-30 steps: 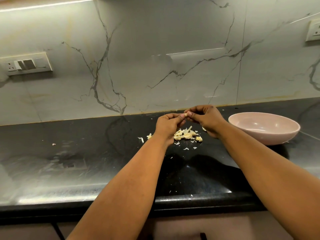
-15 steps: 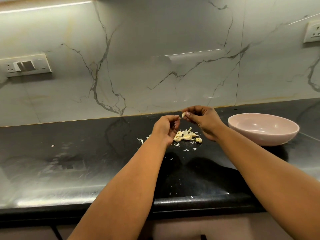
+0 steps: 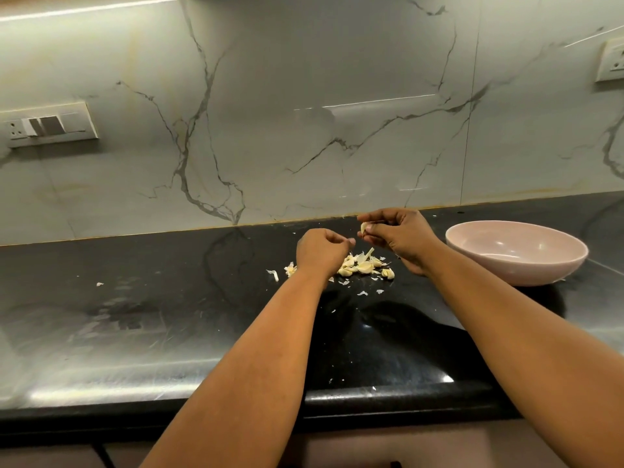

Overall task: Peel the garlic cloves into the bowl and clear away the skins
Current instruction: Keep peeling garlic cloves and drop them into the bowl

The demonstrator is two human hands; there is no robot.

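My right hand (image 3: 398,236) pinches a pale garlic clove (image 3: 364,227) at its fingertips, held above the black counter. My left hand (image 3: 320,249) hovers just to the left of it with its fingers curled; whether a scrap of skin sits between them I cannot tell. Below both hands lies a small pile of garlic cloves and skins (image 3: 361,265). A pink bowl (image 3: 516,268) stands to the right of my right hand, and I see nothing inside it.
Loose skin flakes (image 3: 363,293) are scattered on the black counter (image 3: 169,298), some near its front edge. The marble wall rises right behind, with a switch plate (image 3: 50,125) at left and a socket (image 3: 611,62) at right.
My hands have drawn apart: the left one dropped left and down, the right one kept the clove and lifted slightly toward the wall.
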